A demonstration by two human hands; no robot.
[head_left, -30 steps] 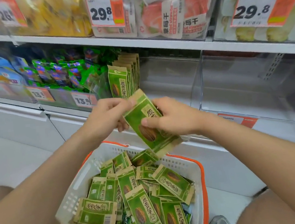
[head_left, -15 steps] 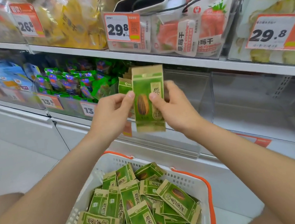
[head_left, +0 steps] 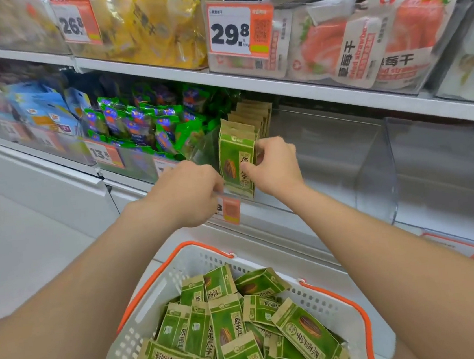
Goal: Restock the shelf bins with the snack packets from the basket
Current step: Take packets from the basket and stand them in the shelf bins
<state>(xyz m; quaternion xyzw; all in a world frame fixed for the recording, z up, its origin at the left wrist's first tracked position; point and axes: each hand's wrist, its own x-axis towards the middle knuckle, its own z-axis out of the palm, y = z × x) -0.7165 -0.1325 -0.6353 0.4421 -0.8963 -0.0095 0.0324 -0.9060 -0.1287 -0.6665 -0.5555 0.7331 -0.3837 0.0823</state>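
A green and tan snack packet (head_left: 234, 156) stands upright at the front of a row of like packets (head_left: 255, 115) in the clear shelf bin (head_left: 330, 151). My right hand (head_left: 275, 166) pinches its right edge. My left hand (head_left: 190, 193) has curled fingers at its lower left edge and pinches it there. Below my arms, the white basket (head_left: 155, 306) with an orange rim holds several more of the same packets (head_left: 228, 325), lying in a loose heap.
Left of the bin sits another bin of green and blue packets (head_left: 140, 122). Bags of dried strawberry (head_left: 362, 44) and a 29.8 price tag (head_left: 238, 30) fill the shelf above. A clear divider (head_left: 373, 169) bounds the bin on the right.
Both hands carried the packet up from over the basket, turned it upright, and moved it forward and down into the front of the row in the bin.
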